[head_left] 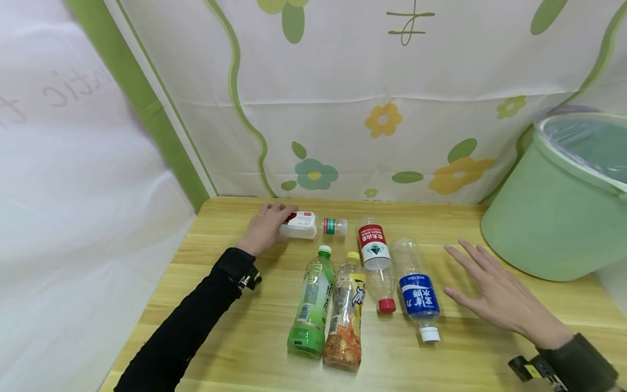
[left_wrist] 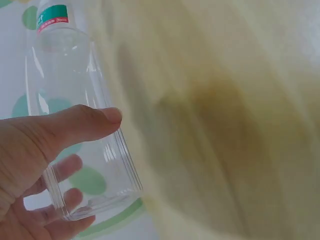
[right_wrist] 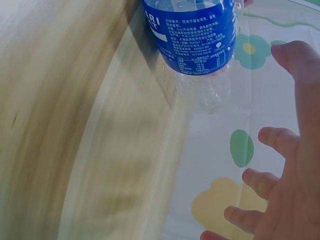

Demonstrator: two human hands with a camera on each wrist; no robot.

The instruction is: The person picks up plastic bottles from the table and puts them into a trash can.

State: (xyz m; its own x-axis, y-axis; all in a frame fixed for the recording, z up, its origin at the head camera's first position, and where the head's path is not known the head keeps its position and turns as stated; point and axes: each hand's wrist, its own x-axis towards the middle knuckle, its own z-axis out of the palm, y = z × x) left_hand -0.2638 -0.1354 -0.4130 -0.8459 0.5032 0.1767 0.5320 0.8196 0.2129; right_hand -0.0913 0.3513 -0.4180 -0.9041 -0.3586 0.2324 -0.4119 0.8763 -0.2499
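Note:
My left hand [head_left: 266, 226] is at the back left of the table, holding a clear, square-sided plastic bottle [head_left: 300, 231] that lies on its side. In the left wrist view the thumb crosses the near side of this bottle [left_wrist: 70, 75], and fingertips show behind it. A green-and-red band marks its narrow end. My right hand [head_left: 495, 291] hovers at the right with fingers spread, holding nothing. Nearest to it lies a clear bottle with a blue label [head_left: 418, 294] and white cap. In the right wrist view the blue-labelled bottle [right_wrist: 192, 37] stays apart from the fingers.
A green bottle [head_left: 312, 305], a yellow-capped bottle [head_left: 346, 316] and a red-capped bottle [head_left: 376, 256] lie mid-table. At the right stands a pale green bin [head_left: 548, 212] lined with a clear bag. A floral curtain [head_left: 318, 65] hangs behind the wooden table [head_left: 235, 337].

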